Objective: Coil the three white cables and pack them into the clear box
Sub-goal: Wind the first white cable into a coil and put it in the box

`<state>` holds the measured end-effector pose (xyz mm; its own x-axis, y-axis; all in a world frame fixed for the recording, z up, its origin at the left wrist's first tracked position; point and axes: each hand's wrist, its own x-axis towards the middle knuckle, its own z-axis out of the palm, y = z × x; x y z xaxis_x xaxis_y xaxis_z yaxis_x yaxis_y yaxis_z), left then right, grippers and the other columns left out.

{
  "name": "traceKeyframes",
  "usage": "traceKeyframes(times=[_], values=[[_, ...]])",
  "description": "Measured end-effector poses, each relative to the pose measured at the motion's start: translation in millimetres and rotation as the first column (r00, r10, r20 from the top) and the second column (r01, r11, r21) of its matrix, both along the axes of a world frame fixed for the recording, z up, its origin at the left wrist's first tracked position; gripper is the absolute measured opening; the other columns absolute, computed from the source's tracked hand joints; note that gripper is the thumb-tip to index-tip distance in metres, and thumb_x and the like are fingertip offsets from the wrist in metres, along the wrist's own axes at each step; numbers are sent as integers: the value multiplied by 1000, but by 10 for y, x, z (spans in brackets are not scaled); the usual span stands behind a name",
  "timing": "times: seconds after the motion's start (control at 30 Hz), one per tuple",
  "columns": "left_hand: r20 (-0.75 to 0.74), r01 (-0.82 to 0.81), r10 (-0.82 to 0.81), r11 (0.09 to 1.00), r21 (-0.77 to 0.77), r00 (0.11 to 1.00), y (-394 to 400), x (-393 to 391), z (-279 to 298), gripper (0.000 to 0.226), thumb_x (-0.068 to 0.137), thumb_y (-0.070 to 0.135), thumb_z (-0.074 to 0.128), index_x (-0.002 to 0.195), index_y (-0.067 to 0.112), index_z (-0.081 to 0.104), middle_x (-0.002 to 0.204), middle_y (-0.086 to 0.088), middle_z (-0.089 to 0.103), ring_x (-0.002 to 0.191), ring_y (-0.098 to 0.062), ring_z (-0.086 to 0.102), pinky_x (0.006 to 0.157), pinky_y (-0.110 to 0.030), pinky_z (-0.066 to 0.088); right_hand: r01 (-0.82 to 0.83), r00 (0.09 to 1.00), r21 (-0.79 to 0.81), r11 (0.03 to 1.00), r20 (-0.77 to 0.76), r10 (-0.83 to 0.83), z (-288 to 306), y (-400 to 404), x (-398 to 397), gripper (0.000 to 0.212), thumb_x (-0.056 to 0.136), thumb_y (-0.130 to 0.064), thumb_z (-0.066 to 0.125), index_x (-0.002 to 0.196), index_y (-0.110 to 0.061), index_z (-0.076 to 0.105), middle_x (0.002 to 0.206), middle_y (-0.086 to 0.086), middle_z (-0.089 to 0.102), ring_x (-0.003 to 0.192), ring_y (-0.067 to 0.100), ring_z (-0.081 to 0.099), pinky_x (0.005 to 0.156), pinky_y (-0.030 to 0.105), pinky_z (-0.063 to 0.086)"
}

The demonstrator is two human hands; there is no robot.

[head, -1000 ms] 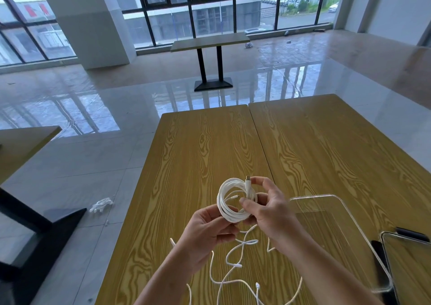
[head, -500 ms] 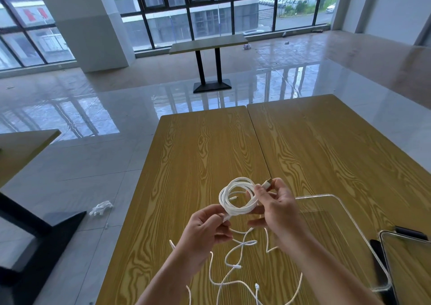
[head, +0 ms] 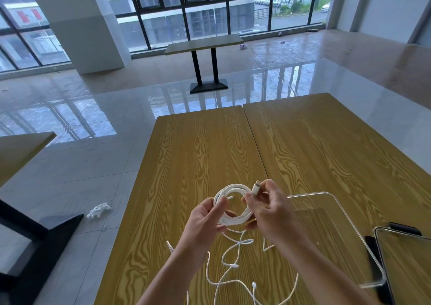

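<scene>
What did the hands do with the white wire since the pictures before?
The right hand tipped the white cable's plug end from upright to leaning right, still pinching it. The left hand kept holding the coiled white cable. The loose white cables and clear plastic box stayed put.

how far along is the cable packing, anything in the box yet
Done: nothing packed; the clear plastic box shows no cable inside. In hand: one white cable wound into a coil, gripped by the left hand while the right hand pinches its plug end. Left: securing and boxing that coil, then coiling the loose white cables lying tangled on the wooden table.
</scene>
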<state>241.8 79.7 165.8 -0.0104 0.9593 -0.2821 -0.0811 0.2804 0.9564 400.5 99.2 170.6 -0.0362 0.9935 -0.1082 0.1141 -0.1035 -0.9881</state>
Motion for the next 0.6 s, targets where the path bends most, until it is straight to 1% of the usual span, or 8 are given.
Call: traceKeyframes(times=[0.07, 0.1, 0.17, 0.27, 0.4, 0.5, 0.6], values=[[4, -47, 47, 999, -7, 999, 25, 27, -2, 46, 80, 53, 61, 94, 9, 61, 76, -8, 73, 73, -19, 67, 79, -40, 50, -16, 1000, 5, 1000, -5, 16, -23, -11, 3, 11, 96, -25, 63, 95, -19, 55, 96, 9, 71, 72, 20, 75, 55, 31, 60], [-7, -57, 57, 998, -17, 998, 28, 34, -5, 41, 85, 49, 58, 94, 9, 60, 73, -7, 73, 69, -18, 67, 75, -39, 51, -23, 999, 0, 1000, -35, 23, -27, -18, 4, 11, 95, -24, 64, 96, -19, 54, 95, 10, 71, 73, 21, 75, 56, 32, 61], [-35, -52, 51, 998, -33, 998, 31, 54, -18, 33, 96, 41, 53, 94, 8, 60, 70, -4, 71, 63, -14, 66, 64, -32, 51, -25, 989, -43, 999, -149, 18, -30, -32, 40, 14, 94, -19, 65, 102, -19, 53, 92, 11, 74, 76, 23, 75, 59, 36, 62], [-47, -31, 30, 999, -36, 998, 57, 111, -33, 29, 97, 35, 55, 91, 7, 60, 68, -2, 70, 59, -12, 64, 55, -26, 49, -7, 944, -141, 990, -328, -40, -88, -40, 141, 20, 92, -13, 67, 108, -17, 57, 90, 13, 75, 73, 24, 73, 59, 37, 60], [-53, 37, -41, 996, -77, 998, 147, 197, -72, 20, 93, 31, 64, 91, 10, 66, 73, -2, 70, 63, -13, 66, 55, -22, 52, 50, 898, -244, 968, -412, -151, -221, -38, 291, 18, 92, -9, 67, 110, -9, 65, 90, 14, 75, 78, 25, 73, 61, 38, 61], [-5, 94, -96, 986, -139, 995, 226, 289, -122, 13, 91, 22, 66, 95, 10, 69, 73, -2, 71, 64, -14, 68, 58, -24, 55, 7, 853, -342, 940, -489, -184, -333, -47, 480, 18, 92, -8, 65, 109, -2, 67, 94, 15, 76, 80, 26, 75, 64, 36, 59], [-4, 154, -158, 967, -205, 987, 335, 428, -200, 12, 90, 16, 68, 99, 9, 71, 77, -4, 72, 67, -14, 69, 62, -27, 56, -24, 821, -398, 917, -532, -209, -474, -77, 715, 27, 86, -8, 68, 112, -2, 66, 94, 15, 77, 78, 24, 75, 70, 40, 60]])
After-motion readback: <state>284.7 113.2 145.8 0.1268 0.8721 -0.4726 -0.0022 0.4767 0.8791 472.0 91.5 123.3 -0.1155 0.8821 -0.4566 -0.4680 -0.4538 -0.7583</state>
